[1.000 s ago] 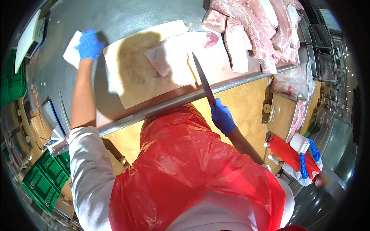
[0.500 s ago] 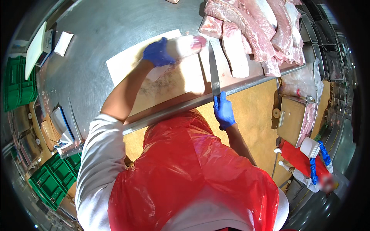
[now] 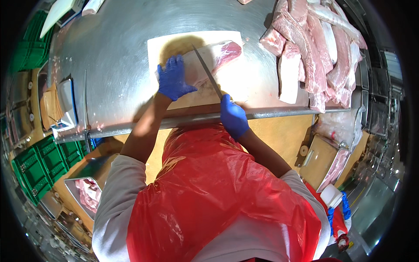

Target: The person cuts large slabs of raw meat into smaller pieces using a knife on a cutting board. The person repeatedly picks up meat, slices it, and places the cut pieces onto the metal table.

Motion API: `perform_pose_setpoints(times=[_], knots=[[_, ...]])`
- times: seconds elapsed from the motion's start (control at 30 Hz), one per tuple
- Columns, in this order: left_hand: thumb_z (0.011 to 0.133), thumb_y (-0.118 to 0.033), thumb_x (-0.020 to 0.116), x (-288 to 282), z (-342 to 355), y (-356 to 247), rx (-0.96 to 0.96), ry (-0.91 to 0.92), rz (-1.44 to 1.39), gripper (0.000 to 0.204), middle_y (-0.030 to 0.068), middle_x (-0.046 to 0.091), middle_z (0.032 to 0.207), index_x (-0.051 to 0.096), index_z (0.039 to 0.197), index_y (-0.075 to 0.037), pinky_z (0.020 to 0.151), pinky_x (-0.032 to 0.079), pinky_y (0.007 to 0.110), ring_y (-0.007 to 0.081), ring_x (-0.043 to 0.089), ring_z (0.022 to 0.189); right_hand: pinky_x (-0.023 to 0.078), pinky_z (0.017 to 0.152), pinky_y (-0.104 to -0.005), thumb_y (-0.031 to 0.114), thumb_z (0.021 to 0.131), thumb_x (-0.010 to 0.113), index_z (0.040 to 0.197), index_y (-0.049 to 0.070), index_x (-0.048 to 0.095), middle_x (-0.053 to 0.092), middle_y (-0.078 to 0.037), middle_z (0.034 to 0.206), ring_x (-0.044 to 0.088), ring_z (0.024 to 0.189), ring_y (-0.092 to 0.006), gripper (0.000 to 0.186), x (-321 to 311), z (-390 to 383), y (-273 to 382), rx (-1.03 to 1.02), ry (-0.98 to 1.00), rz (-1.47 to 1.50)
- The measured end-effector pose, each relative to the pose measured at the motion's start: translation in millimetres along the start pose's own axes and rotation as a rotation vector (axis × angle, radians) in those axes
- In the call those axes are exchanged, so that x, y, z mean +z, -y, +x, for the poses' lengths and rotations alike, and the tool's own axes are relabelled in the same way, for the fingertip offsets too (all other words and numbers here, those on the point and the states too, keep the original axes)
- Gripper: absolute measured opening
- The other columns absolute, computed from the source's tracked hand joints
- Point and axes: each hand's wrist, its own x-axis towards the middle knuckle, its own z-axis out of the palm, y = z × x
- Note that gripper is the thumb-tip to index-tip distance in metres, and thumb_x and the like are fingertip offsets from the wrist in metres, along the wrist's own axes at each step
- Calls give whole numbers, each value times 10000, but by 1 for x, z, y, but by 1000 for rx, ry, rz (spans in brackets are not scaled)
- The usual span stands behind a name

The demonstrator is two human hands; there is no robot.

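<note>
The left grip (image 3: 174, 78) lies palm down, fingers and thumb spread, at the left end of the meat (image 3: 229, 51); the right grip (image 3: 233, 117) is closed round the handle of the knife (image 3: 207, 72). The meat lies to the right of the left grip and beyond the right one, on the board (image 3: 156, 47). The blade slants across the meat, away from the right grip and toward the left; whether it touches cannot be told.

Right of and beyond the right grip, well apart, is a pile of pale and pink strips (image 3: 314, 56). Far to the left of the left grip are a thin rod (image 3: 85, 100) by the bench's edge and, further off, a white slab (image 3: 56, 15) and a white packet (image 3: 92, 6). Between the two grips and the strips nothing blocks the way.

The bench (image 3: 113, 70) is grey metal, shiny, with small scraps left of the left grip. Nearer the body than both grips are its rail and the yellow floor (image 3: 279, 135). Green crates (image 3: 48, 159) and a bin of meat (image 3: 89, 194) stand low to the left of the left grip; low to the right of the right grip, a co-worker in blue gloves is by a white tub (image 3: 331, 196).
</note>
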Motion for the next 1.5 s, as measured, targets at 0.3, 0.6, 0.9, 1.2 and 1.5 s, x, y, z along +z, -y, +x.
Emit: perform_pose_setpoints(times=[0.3, 0.6, 0.9, 1.2, 1.5], knots=[[599, -642, 811, 6, 9, -7, -22, -66, 82, 1207, 196, 500, 1335, 314, 1487, 6, 1026, 362, 624, 329, 508, 1235, 542, 575, -444, 64, 931, 461, 1023, 8, 460, 624, -228, 779, 672, 678, -346, 108, -15, -14, 8, 224, 282, 162], [565, -533, 852, 26, 7, -14, -43, -230, 91, 1087, 118, 574, 1166, 401, 1422, -38, 989, 386, 539, 280, 570, 1094, 521, 728, -520, 40, 924, 467, 1054, -50, 496, 639, -318, 927, 651, 877, -463, 161, 30, 125, 13, 76, 296, 205], [614, -665, 795, -40, 48, 79, -224, -225, 90, 1049, 141, 602, 1207, 431, 1421, -103, 985, 373, 603, 321, 596, 1123, 489, 588, -580, 69, 933, 439, 1220, 18, 439, 650, -268, 747, 644, 704, -475, 292, -6, -74, -56, 202, 522, 138], [733, -469, 745, -32, 123, -29, 235, -440, -567, 563, 212, 644, 1108, 661, 1143, -92, 907, 498, 466, 325, 637, 988, 425, 508, -537, 146, 995, 546, 1000, 46, 461, 604, -233, 708, 598, 618, -455, 131, 1, -93, -70, 191, -225, -71], [714, -332, 745, -2, 128, -51, 378, -321, -209, 420, 187, 700, 879, 701, 1067, -109, 676, 532, 489, 368, 683, 820, 399, 501, -542, 167, 1000, 550, 1017, 16, 460, 606, -272, 704, 594, 631, -486, 177, -27, -101, -130, 524, -206, 385]])
